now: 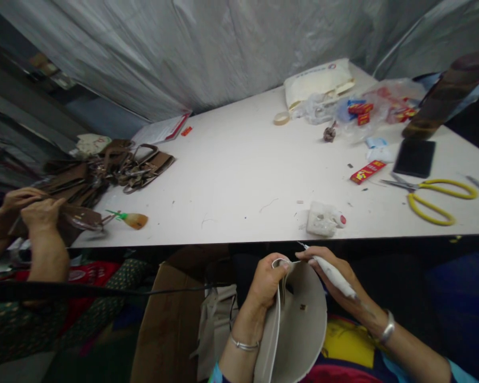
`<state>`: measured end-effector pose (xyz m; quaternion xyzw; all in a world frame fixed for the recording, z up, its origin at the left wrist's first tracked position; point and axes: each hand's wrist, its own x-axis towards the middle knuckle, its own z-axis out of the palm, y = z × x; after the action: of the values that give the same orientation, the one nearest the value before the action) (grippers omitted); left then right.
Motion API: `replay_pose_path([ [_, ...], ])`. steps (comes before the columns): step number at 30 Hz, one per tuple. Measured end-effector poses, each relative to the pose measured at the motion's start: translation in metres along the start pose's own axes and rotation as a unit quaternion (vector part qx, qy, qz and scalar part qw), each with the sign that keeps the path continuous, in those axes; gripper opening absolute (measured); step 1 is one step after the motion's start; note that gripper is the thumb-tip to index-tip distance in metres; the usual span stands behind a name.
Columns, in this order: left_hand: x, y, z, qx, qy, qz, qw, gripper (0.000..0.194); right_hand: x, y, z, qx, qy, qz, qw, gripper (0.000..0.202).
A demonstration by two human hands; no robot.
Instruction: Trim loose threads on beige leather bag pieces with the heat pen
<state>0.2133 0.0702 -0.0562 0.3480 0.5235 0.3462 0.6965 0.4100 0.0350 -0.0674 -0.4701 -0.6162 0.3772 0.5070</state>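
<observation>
Below the table's front edge, my left hand (pixel 268 281) is closed on the upper edge of a light beige bag piece (pixel 305 324), which hangs open over my lap. A small metal fitting shows on its inner face. My right hand (pixel 329 268) is closed round a white pen-like tool (pixel 335 276) with a thin tip pointing up and left. The fingertips of that hand are beside the piece's top edge, near my left hand. On the table just above lies a small white lumpy pad (pixel 321 219).
Yellow-handled scissors (pixel 431 197), a black phone (pixel 415 158), a red box (pixel 368 172) and a dark bottle (pixel 447 96) lie or stand right. Brown bags (pixel 147 167) and a glue bottle (pixel 133 219) are left, near another person's hands. A cardboard box (pixel 163 324) stands below.
</observation>
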Motion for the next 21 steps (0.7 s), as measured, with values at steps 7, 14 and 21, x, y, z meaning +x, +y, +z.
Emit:
replay_pose_path([
  [7, -0.009, 0.000, 0.000, 0.096, -0.017, 0.051, 0.994, 0.026, 0.001, -0.009, 0.011, -0.023, -0.064, 0.053, 0.996, 0.017],
  [14, -0.014, 0.005, 0.001, 0.157, -0.029, 0.057, 0.986, 0.017, -0.001, -0.008, 0.010, 0.006, -0.090, 0.101, 0.991, 0.021],
  [21, -0.015, 0.004, 0.001, 0.166, -0.024, 0.063, 0.984, 0.018, 0.002, -0.015, 0.013, 0.046, -0.078, 0.147, 0.985, 0.014],
])
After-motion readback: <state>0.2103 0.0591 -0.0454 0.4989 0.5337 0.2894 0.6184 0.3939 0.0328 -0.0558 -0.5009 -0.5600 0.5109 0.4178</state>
